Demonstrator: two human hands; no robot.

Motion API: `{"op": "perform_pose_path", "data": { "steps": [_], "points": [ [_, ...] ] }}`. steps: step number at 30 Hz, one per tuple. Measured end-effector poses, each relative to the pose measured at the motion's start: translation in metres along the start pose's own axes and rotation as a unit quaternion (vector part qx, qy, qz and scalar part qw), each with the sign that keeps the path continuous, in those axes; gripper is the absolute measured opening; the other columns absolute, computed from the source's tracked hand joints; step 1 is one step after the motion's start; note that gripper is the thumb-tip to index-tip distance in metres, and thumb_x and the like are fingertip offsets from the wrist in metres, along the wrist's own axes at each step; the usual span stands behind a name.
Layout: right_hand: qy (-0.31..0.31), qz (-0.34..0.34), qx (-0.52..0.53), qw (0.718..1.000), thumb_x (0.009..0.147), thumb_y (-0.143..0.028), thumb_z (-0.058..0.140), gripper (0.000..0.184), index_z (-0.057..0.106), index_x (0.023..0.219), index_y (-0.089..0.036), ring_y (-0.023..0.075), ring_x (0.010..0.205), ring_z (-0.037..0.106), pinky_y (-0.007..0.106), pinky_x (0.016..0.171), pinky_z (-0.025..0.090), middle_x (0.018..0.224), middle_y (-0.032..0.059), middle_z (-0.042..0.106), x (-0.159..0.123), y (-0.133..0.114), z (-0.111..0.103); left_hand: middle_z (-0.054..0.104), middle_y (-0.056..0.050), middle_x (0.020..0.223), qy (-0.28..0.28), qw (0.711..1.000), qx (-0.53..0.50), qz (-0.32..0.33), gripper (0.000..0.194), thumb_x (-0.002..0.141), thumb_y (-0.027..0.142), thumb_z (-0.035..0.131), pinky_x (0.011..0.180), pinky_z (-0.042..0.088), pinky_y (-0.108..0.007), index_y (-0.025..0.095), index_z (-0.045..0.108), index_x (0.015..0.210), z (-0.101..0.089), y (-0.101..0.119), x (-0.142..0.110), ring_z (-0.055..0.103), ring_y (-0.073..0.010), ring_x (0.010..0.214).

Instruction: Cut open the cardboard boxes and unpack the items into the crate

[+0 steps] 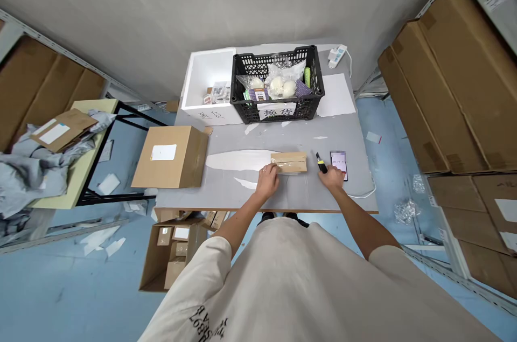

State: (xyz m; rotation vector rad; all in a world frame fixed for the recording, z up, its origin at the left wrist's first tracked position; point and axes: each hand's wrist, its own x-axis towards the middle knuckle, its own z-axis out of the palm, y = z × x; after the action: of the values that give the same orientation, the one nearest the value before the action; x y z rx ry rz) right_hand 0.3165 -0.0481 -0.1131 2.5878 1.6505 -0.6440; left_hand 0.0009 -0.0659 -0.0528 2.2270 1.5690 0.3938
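A small, flat cardboard box with shiny tape along it lies on the grey table, close to its front edge. My left hand grips the left end of this box, fingers bent against it. In my right hand is a black and yellow utility knife, pointing away from me and to the left, apart from the box. Whether its blade is out is too small to tell. Just beyond my right hand lies a phone with a lit screen, partly covered by the hand.
A black crate of bagged goods and a white foam box stand at the back. A large carton sits left. An open carton holds small boxes below. A power strip lies back right. Stacked cartons flank the right.
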Motion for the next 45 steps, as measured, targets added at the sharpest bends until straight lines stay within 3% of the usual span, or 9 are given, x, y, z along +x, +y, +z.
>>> {"op": "perform_pose_path", "data": {
  "steps": [4, 6, 8, 12, 17, 21, 29, 36, 45],
  "points": [
    [0.009, 0.017, 0.157, 0.987, 0.089, -0.042, 0.052, 0.042, 0.065, 0.124, -0.022, 0.0281, 0.099, 0.067, 0.033, 0.080, 0.048, 0.105, 0.0106, 0.074, 0.001, -0.016, -0.035, 0.051, -0.011, 0.147, -0.031, 0.999, 0.031, 0.021, 0.051, 0.090, 0.011, 0.047, 0.112, 0.035, -0.046, 0.022, 0.049, 0.139, 0.000, 0.006, -0.005, 0.046, -0.0262, 0.135],
    [-0.007, -0.028, 0.221, 0.975, 0.094, -0.041, 0.044, 0.042, 0.064, 0.126, -0.023, 0.0241, 0.094, 0.069, 0.029, 0.077, 0.049, 0.106, 0.0073, 0.075, 0.000, -0.027, -0.054, 0.049, -0.011, 0.151, -0.042, 0.998, 0.041, 0.019, 0.056, 0.088, 0.011, 0.048, 0.114, 0.032, -0.047, 0.022, 0.047, 0.142, 0.002, 0.005, -0.009, 0.043, -0.0262, 0.139],
    [-0.072, -0.098, 0.259, 0.958, 0.098, -0.042, 0.036, 0.045, 0.064, 0.127, -0.023, 0.0200, 0.084, 0.070, 0.027, 0.073, 0.049, 0.101, 0.0046, 0.075, -0.003, -0.042, -0.071, 0.047, -0.011, 0.154, -0.049, 0.997, 0.048, 0.022, 0.059, 0.087, 0.011, 0.049, 0.117, 0.029, -0.048, 0.022, 0.045, 0.145, 0.004, 0.003, -0.013, 0.040, -0.0260, 0.143],
    [-0.176, -0.270, 0.184, 0.929, 0.102, -0.048, 0.036, 0.045, 0.072, 0.111, -0.024, 0.0172, 0.076, 0.069, 0.026, 0.075, 0.049, 0.095, 0.0014, 0.077, -0.014, -0.082, -0.093, 0.042, -0.010, 0.159, -0.044, 0.997, 0.055, 0.023, 0.065, 0.085, 0.010, 0.049, 0.119, 0.024, -0.052, 0.022, 0.043, 0.149, 0.006, 0.000, -0.022, 0.032, -0.0271, 0.149],
    [-0.167, -0.393, -0.016, 0.904, 0.102, -0.049, 0.044, 0.040, 0.076, 0.113, -0.027, 0.0214, 0.096, 0.069, 0.027, 0.082, 0.047, 0.109, 0.0034, 0.078, -0.025, -0.132, -0.097, 0.040, -0.009, 0.162, -0.036, 0.998, 0.044, 0.026, 0.066, 0.086, 0.010, 0.048, 0.118, 0.026, -0.054, 0.022, 0.041, 0.151, 0.006, -0.007, -0.029, 0.028, -0.0270, 0.151],
    [-0.161, -0.393, -0.099, 0.900, 0.102, -0.049, 0.044, 0.041, 0.075, 0.119, -0.029, 0.0230, 0.105, 0.069, 0.027, 0.084, 0.047, 0.116, 0.0044, 0.076, -0.027, -0.153, -0.093, 0.039, -0.009, 0.162, -0.030, 0.999, 0.030, 0.021, 0.068, 0.086, 0.011, 0.049, 0.119, 0.025, -0.053, 0.023, 0.041, 0.152, 0.004, -0.014, -0.031, 0.028, -0.0272, 0.152],
    [-0.143, -0.370, -0.142, 0.907, 0.104, -0.049, 0.041, 0.042, 0.072, 0.127, -0.031, 0.0229, 0.113, 0.067, 0.027, 0.088, 0.047, 0.123, 0.0040, 0.074, -0.036, -0.170, -0.088, 0.042, -0.009, 0.160, -0.025, 0.999, 0.018, 0.022, 0.068, 0.086, 0.013, 0.050, 0.118, 0.025, -0.052, 0.023, 0.041, 0.153, -0.001, -0.025, -0.029, 0.031, -0.0288, 0.148],
    [-0.140, -0.368, -0.138, 0.909, 0.104, -0.049, 0.040, 0.043, 0.070, 0.128, -0.030, 0.0230, 0.115, 0.065, 0.028, 0.090, 0.047, 0.126, 0.0041, 0.073, -0.039, -0.168, -0.087, 0.042, -0.010, 0.159, -0.035, 0.998, 0.030, 0.041, 0.069, 0.085, 0.015, 0.051, 0.119, 0.026, -0.052, 0.021, 0.040, 0.153, -0.003, -0.025, -0.027, 0.029, -0.0291, 0.148],
    [-0.140, -0.368, -0.096, 0.914, 0.101, -0.048, 0.050, 0.037, 0.072, 0.124, -0.031, 0.0252, 0.114, 0.065, 0.029, 0.089, 0.048, 0.116, 0.0046, 0.076, -0.045, -0.160, -0.093, 0.041, -0.011, 0.158, -0.059, 0.996, 0.045, 0.058, 0.069, 0.086, 0.015, 0.052, 0.119, 0.026, -0.053, 0.023, 0.039, 0.154, -0.005, -0.018, -0.023, 0.030, -0.0296, 0.147]
  ]
}}
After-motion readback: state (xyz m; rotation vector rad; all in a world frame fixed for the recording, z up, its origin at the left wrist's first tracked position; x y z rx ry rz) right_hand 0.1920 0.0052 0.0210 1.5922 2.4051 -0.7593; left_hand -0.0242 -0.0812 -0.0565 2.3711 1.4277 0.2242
